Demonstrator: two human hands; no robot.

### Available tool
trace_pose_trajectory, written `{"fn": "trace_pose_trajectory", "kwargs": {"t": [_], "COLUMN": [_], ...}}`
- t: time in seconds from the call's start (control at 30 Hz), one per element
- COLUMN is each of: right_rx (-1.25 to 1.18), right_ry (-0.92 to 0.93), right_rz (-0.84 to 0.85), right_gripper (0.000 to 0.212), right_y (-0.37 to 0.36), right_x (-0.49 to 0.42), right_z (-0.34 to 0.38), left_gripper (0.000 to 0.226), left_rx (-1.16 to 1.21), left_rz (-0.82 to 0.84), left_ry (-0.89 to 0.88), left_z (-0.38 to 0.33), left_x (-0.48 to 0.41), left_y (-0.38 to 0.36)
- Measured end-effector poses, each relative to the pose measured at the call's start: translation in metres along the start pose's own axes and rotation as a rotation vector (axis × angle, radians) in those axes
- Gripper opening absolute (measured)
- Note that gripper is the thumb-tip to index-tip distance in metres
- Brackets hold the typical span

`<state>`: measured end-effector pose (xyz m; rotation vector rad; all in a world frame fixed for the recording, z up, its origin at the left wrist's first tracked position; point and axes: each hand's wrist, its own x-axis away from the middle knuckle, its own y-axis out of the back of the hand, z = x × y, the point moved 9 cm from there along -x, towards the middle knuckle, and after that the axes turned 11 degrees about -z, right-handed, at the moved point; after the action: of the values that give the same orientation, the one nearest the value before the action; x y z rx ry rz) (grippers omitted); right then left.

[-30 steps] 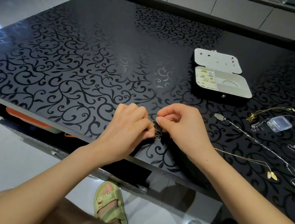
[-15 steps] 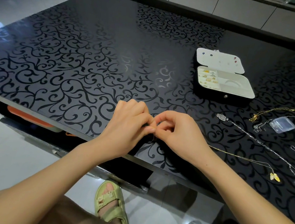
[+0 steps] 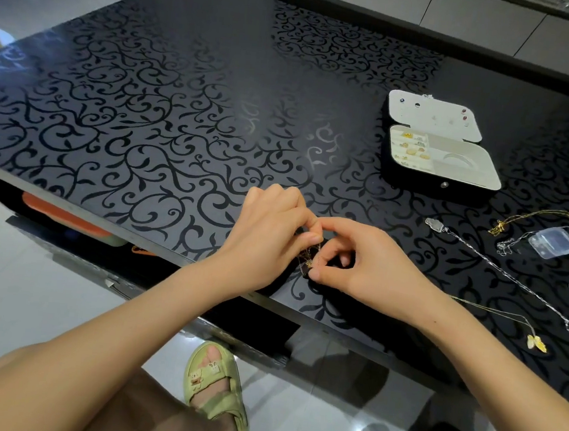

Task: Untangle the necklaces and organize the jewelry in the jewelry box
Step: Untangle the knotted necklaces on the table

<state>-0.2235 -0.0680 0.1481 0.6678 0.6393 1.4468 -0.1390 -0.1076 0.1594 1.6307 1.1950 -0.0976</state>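
Note:
A small tangle of thin gold chain [image 3: 308,256] hangs between my two hands near the table's front edge. My left hand [image 3: 267,238] pinches its upper part with thumb and fingertips. My right hand [image 3: 361,263] pinches its lower end between thumb and forefinger. The open jewelry box [image 3: 450,190], black outside and white inside, stands at the back right with small gold pieces in its left compartment and studs on its lid. A long silver necklace [image 3: 511,276], a gold necklace with a leaf pendant [image 3: 537,342] and another gold chain [image 3: 534,218] lie to the right.
A small clear plastic case [image 3: 553,243] lies among the chains at the right edge. The black glass table [image 3: 147,117] has a scroll pattern; its front edge runs just under my wrists. My feet in green sandals are on the tiled floor below.
My hands have drawn slightly apart; the right one has dropped lower with the chain's end, so the gold tangle shows between them again.

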Motion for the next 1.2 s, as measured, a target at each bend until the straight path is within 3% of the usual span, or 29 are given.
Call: {"fn": "trace_pose_trajectory", "kwargs": {"t": [0.17, 0.33, 0.53, 0.77, 1.0, 1.2], "right_rx": [-0.055, -0.136, -0.175, -0.172, -0.051, 0.299], "right_ry": [-0.053, -0.128, -0.149, -0.136, -0.099, 0.030], "right_rz": [-0.050, -0.045, -0.039, -0.033, -0.113, -0.187], "right_gripper": [0.035, 0.055, 0.060, 0.054, 0.046, 0.029], "right_y": [-0.002, -0.002, -0.001, 0.002, 0.016, 0.028], "right_x": [0.000, 0.000, 0.001, 0.003, 0.000, 0.005], "right_z": [-0.005, -0.011, -0.014, -0.008, -0.009, -0.001], "left_gripper": [0.028, 0.023, 0.037, 0.018, 0.012, 0.015], "left_rx": [-0.003, 0.010, -0.057, 0.008, 0.264, 0.442], "left_rz": [0.019, 0.025, 0.127, 0.205, 0.410, 0.456], "left_ry": [0.035, 0.107, 0.112, 0.090, 0.219, 0.330], "left_z": [0.002, 0.001, -0.003, -0.004, 0.009, 0.001], "left_x": [0.003, 0.014, 0.023, 0.023, 0.025, 0.025], "left_y": [-0.002, 0.011, 0.006, 0.000, 0.010, 0.013]}}
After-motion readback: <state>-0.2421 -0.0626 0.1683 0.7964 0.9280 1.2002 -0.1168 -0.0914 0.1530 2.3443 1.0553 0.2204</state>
